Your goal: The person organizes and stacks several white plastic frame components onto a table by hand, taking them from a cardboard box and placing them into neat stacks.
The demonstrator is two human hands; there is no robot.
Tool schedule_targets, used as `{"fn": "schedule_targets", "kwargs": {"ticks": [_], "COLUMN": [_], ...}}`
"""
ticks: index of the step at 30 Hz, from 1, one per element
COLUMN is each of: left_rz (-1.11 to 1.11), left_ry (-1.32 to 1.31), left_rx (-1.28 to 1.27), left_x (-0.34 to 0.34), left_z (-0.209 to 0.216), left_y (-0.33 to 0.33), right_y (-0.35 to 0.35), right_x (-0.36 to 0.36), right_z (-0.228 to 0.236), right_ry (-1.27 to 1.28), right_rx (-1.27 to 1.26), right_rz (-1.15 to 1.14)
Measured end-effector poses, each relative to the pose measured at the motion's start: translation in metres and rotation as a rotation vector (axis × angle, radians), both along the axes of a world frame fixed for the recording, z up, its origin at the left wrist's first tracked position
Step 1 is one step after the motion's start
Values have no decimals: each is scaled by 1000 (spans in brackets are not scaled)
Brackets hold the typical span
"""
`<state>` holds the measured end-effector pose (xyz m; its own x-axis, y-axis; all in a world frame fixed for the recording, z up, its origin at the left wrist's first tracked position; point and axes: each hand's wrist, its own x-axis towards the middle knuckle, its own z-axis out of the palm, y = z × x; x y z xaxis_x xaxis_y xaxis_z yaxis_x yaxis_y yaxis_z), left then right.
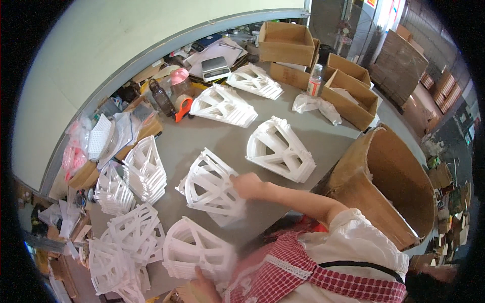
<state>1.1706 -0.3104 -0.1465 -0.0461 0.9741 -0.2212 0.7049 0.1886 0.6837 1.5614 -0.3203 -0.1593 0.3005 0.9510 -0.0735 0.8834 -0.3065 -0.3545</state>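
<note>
White fan-shaped plastic frames lie in stacks on a grey table. My right hand (248,186) reaches in from the right and grips the right edge of a middle stack of frames (209,184), whose lower edge is blurred. At the bottom, my left hand (204,289) has a finger over the lower edge of a nearer frame stack (194,247); the rest of this hand is partly cut off. Further right stands another stack (280,149). Two more stacks (225,105) sit toward the back, and several loosely piled frames (118,257) lie at the near left.
A large open cardboard box (376,177) stands at the table's right side. Small cardboard boxes (351,103), a clear bottle (314,81) and crumpled plastic (317,107) are at the back right. A digital scale (215,68), tape dispenser (183,107) and dark bottle (160,98) line the back left.
</note>
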Motion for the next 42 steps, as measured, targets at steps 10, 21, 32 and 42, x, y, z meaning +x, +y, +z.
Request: {"fn": "schedule_targets", "kwargs": {"ticks": [10, 21, 32, 42], "left_rz": [219, 297, 281, 285], "left_ry": [-607, -292, -324, -271], "left_rx": [-327, -186, -85, -37], "left_x": [-33, -27, -20, -15], "left_z": [-70, -59, -56, -54], "left_y": [13, 9, 3, -1], "right_y": [-106, -106, 61, 67], "right_x": [79, 79, -6, 18], "right_z": [60, 70, -19, 38], "right_ry": [-241, -481, -218, 201], "right_rx": [190, 57, 20, 389], "right_rz": [-380, -492, -254, -162]}}
